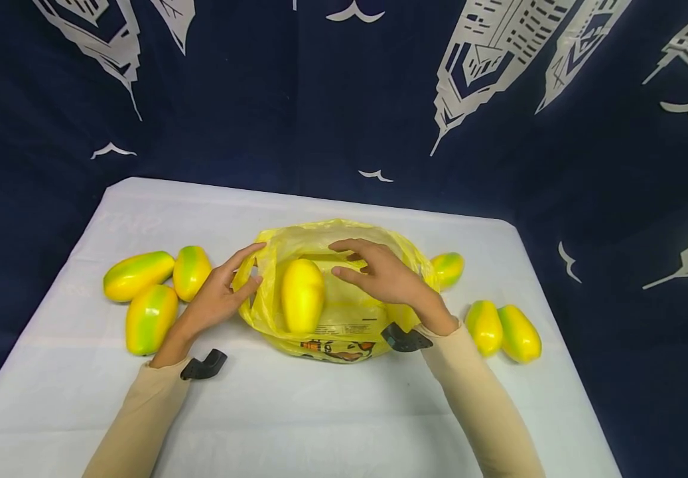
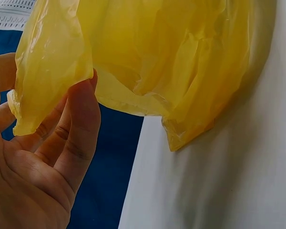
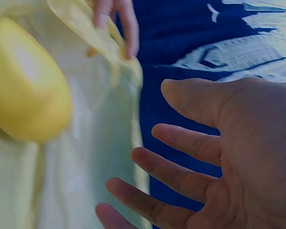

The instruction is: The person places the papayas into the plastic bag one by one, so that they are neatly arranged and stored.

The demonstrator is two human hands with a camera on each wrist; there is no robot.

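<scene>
A yellow plastic bag [image 1: 344,232] stands with its mouth wide, and a mango [image 1: 303,296] lies inside, left of its middle. My left hand [image 1: 224,285] holds the bag's left edge, the thumb on one side and the fingers on the other; close up, the left wrist view has the thin yellow film of the bag [image 2: 128,52] between them. Over the bag's right half hovers my right hand [image 1: 388,272], its fingers spread and holding nothing. In the right wrist view the mango [image 3: 28,83] is apart from these fingers [image 3: 171,176].
Left of the bag lie three mangoes [image 1: 151,318] in a cluster on the white tabletop [image 1: 296,418]. A single mango [image 1: 448,269] peeks out at the bag's right side, and two more mangoes [image 1: 519,333] lie beside my right forearm. A dark blue printed cloth [image 1: 248,99] hangs behind.
</scene>
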